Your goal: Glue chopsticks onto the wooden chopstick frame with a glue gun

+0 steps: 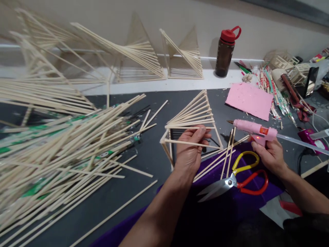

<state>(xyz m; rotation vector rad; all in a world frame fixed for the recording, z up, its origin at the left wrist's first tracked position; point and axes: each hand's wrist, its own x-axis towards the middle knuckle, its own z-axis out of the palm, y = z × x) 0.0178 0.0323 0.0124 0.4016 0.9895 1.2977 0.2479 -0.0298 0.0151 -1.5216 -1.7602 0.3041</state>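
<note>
A small frame of wooden sticks (190, 115) stands on the dark table, its upper sticks fanned out. My left hand (191, 147) reaches into its lower part, thumb and fingers closed on one of the frame's sticks. To the right, my right hand (271, 154) grips the handle of a pink glue gun (257, 130), whose nozzle points left and whose red light shows. A clear glue stick (303, 144) extends from the gun's back. Between my hands, scissors (232, 180) with one yellow and one red handle lie on purple cloth (272, 187), beside several loose sticks (213, 164).
Many loose sticks (84, 154) and wrappers cover the table's left side. Finished-looking stick frames (138, 58) stand along the wall. A red-capped bottle (224, 55) is behind, with a pink sheet (249, 101) and a cluttered heap (277, 82) at the right.
</note>
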